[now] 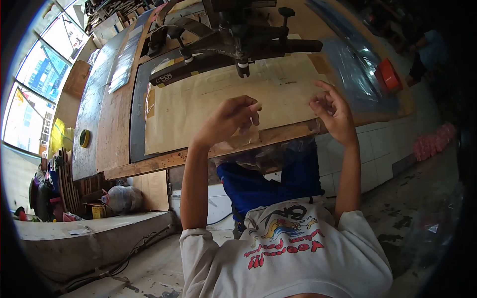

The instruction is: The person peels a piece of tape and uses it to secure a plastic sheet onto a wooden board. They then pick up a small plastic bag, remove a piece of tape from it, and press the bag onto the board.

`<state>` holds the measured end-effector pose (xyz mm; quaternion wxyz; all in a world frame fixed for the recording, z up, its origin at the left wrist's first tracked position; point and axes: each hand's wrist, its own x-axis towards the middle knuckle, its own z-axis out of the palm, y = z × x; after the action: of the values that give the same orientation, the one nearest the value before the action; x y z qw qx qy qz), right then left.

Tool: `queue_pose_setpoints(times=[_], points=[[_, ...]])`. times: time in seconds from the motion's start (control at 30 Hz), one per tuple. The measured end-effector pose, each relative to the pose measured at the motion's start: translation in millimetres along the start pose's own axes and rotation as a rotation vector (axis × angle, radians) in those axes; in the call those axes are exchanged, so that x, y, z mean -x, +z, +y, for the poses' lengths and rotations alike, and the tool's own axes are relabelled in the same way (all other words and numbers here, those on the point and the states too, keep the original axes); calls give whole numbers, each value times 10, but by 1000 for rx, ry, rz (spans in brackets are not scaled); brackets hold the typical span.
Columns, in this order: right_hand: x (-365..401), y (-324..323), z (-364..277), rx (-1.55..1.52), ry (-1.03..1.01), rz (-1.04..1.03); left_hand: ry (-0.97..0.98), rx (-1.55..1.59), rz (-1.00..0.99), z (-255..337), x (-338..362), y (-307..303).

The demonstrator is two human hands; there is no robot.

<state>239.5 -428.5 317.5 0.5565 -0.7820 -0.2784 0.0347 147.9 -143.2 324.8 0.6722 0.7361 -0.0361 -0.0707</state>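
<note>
1. The pale sheet (198, 111) lies flat on the counter (114, 134), its near side along the wooden front edge, with brown tape at its left side and upper right corner.
2. The left hand (231, 119) is above the sheet's near part, its grip mostly closed, fingers bent towards the thumb; a pale bit shows at the fingertips, but whether it is held cannot be told.
3. The right hand (334, 111) is well apart from the left, near the sheet's right end; its grip is partly open, fingers loosely curled, nothing visible in it.
4. The black metal frame (238, 39) is beyond both hands, its long bar (198, 67) crossing above the sheet's far part.
5. A tape roll (85, 138) sits at the left; a red object (388, 75) is at the right, beside clear plastic (354, 69).
</note>
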Motion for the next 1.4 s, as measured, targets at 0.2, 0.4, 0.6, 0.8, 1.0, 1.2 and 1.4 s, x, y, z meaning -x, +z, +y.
queue_pose_setpoints(times=[0.2, 0.4, 0.6, 0.8, 1.0, 1.2, 1.4], points=[[-326, -99, -158, 238, -206, 69, 108, 178, -68, 13, 104, 170], [-158, 403, -416, 523, -593, 138, 62, 264, 212, -107, 52, 282], [-86, 903, 45, 370, -578, -128, -107, 178, 324, -337, 123, 214], [-119, 910, 194, 359, -584, -243, -181, 33, 303, -285, 150, 186], [-104, 906, 168, 503, -600, -287, -146, 196, 284, -359, 133, 122], [-85, 909, 235, 387, -593, -171, -130, 259, 266, -316, 177, 123], [209, 883, -231, -119, -30, -203, 123, 391, 492, -303, 387, 546]])
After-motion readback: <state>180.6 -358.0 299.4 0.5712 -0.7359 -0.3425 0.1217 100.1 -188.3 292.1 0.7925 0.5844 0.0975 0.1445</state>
